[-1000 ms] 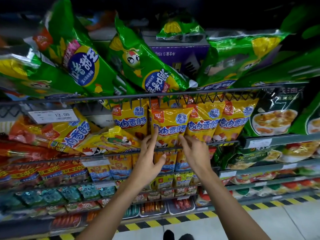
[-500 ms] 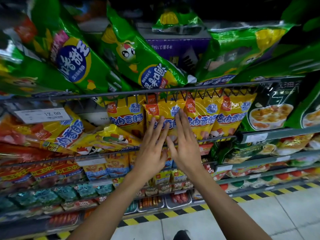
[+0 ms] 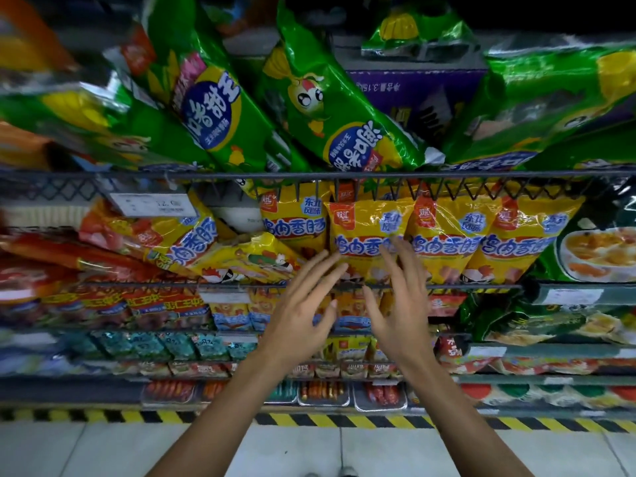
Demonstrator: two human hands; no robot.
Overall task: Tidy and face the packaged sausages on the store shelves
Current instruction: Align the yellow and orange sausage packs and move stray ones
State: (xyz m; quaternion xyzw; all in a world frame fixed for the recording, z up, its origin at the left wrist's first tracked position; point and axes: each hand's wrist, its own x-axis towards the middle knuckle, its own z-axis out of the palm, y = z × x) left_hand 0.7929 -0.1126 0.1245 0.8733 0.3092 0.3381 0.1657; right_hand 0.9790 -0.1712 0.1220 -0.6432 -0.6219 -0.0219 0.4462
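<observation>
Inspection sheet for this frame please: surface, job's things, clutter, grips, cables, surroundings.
Surface: wire shelf rail fronts the yellow row.
Job's things: upright yellow sausage packs; one tipped yellow pack lies flat to their left.
Clutter: green corn-sausage bags slump askew on the tier above.
Grips: left hand and right hand open, fingers spread in front of the middle pack; contact unclear.
Cables: nothing seen.
Surroundings: price tag, striped floor edge.
</observation>
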